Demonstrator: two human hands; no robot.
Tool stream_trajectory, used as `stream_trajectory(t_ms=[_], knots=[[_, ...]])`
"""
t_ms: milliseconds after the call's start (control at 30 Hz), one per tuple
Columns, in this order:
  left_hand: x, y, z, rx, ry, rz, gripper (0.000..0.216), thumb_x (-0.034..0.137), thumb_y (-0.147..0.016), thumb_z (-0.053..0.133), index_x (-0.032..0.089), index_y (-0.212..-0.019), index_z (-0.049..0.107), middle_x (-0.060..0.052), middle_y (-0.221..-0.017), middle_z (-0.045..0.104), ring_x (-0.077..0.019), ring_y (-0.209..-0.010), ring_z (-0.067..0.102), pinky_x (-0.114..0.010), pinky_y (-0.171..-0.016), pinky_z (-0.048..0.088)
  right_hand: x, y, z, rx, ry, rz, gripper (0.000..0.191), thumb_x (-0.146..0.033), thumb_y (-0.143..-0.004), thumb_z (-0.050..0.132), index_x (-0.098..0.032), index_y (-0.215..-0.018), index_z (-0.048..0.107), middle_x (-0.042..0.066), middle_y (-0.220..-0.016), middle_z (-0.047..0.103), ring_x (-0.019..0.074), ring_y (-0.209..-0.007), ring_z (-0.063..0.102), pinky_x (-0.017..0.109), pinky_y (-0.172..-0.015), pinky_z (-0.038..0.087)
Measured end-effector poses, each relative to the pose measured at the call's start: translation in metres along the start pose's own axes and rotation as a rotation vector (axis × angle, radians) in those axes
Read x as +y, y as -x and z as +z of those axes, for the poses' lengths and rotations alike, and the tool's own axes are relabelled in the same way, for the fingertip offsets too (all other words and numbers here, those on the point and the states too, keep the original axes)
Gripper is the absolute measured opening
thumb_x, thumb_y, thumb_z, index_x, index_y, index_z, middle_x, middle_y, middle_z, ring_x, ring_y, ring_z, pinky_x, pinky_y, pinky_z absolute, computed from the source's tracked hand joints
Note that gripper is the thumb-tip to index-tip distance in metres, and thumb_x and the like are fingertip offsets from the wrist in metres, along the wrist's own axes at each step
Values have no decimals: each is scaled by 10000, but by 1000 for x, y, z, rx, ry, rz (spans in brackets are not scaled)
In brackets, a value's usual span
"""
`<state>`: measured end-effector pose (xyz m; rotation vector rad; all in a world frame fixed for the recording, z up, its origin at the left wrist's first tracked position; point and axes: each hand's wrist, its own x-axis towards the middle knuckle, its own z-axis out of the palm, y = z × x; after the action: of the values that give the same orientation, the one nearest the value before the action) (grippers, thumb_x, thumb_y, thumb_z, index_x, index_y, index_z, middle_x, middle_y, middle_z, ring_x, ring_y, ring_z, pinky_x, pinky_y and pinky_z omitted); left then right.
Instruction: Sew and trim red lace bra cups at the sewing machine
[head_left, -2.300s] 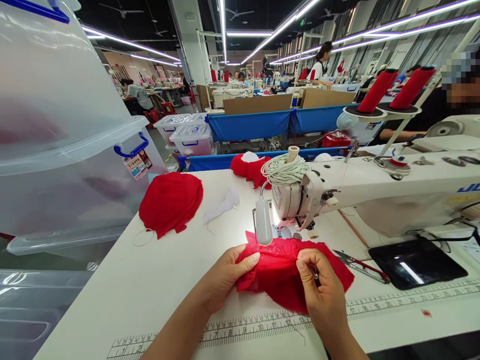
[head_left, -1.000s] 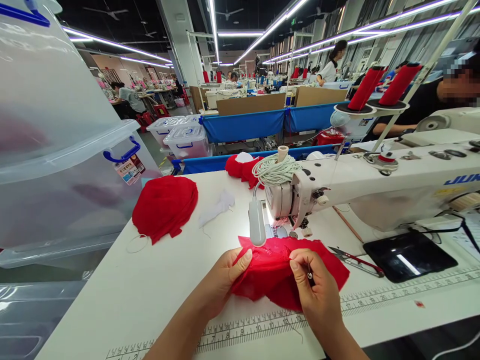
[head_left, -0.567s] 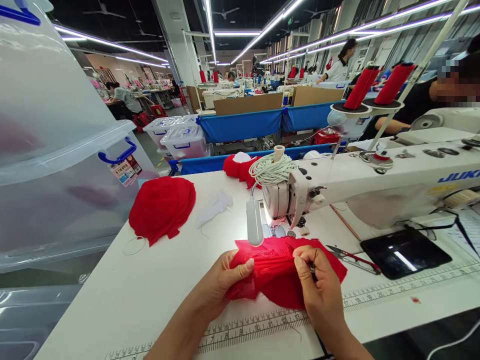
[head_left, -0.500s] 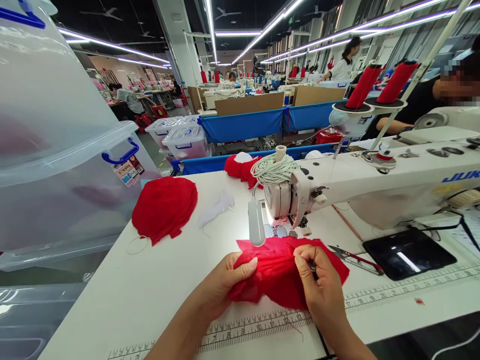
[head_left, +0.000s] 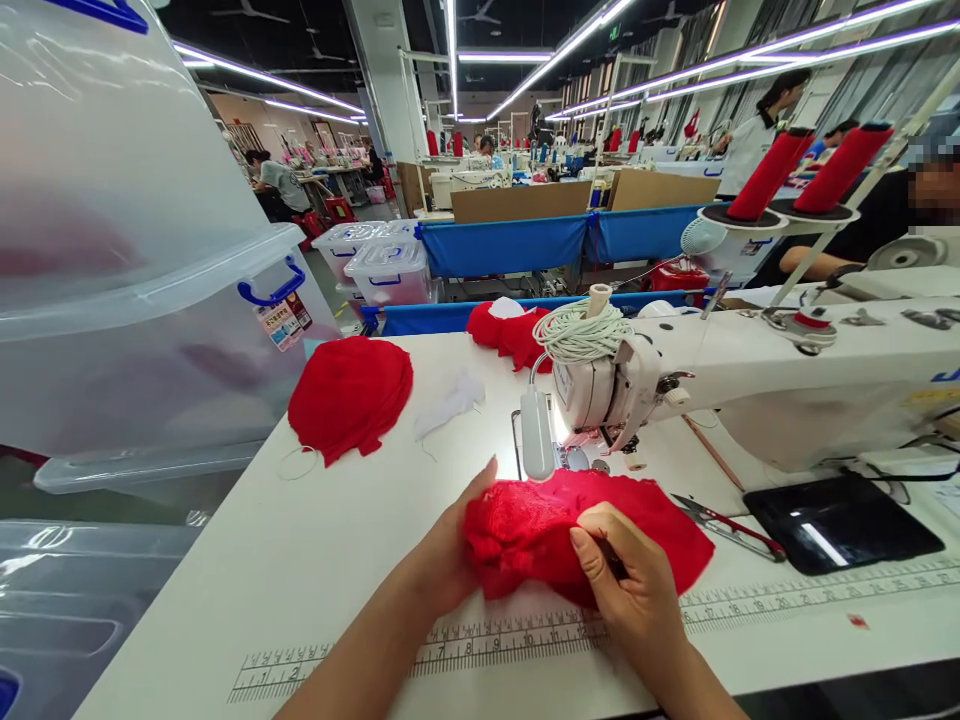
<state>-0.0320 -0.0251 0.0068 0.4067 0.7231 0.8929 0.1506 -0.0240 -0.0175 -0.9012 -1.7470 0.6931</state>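
A piece of red lace fabric (head_left: 551,530) is stretched between my two hands above the table's front part. My left hand (head_left: 457,545) grips its left end, thumb raised and fingers behind the cloth. Thumb and fingertips of my right hand (head_left: 626,570) pinch the middle of the cloth. Something small and dark shows inside my right hand, too hidden to name. Just behind the fabric are the sewing machine's needle area and a small white lamp (head_left: 537,435). Thread snips (head_left: 731,525) with a red handle lie right of the cloth.
A red fabric pile (head_left: 349,395) and a white scrap (head_left: 450,402) lie left of the sewing machine (head_left: 750,370). A black tablet-like slab (head_left: 840,520) is at right. Plastic bins (head_left: 277,360) stand beside the table. A printed ruler (head_left: 517,640) runs along the front. People work beyond.
My left thumb has lifted from the cloth's front and now points up, with the fabric's left end bunched more. The right hand keeps its pinch. The view has shifted slightly left.
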Motion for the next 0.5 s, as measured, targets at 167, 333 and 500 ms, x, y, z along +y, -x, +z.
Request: stream_trajectory(t_ms=[167, 333, 500], knots=[[2, 3, -4, -47, -68, 39, 567, 606, -606, 757, 174, -971, 711, -65, -824, 705, -189, -770, 634, -293, -745, 481, -1, 2, -1, 79, -43, 127, 202, -246, -911, 489, -206, -712, 482, -32, -656, 423, 112, -566, 395, 217, -522, 340], [1, 4, 3, -93, -228, 107, 410, 306, -694, 783, 175, -1068, 677, -74, -881, 698, -176, -784, 625, -277, -738, 471, -5, 2, 0, 101, -71, 214, 242, -301, -913, 483, -206, -691, 464, -34, -653, 393, 117, -577, 370, 230, -538, 325], [1, 1, 3, 9, -138, 125, 248, 384, -833, 639, 153, -903, 695, -60, -788, 675, -153, -695, 599, -262, -659, 475, -7, 1, 0, 107, -59, 251, 274, -321, -908, 488, -208, -665, 435, -38, -637, 363, 118, -564, 339, 236, -522, 305]])
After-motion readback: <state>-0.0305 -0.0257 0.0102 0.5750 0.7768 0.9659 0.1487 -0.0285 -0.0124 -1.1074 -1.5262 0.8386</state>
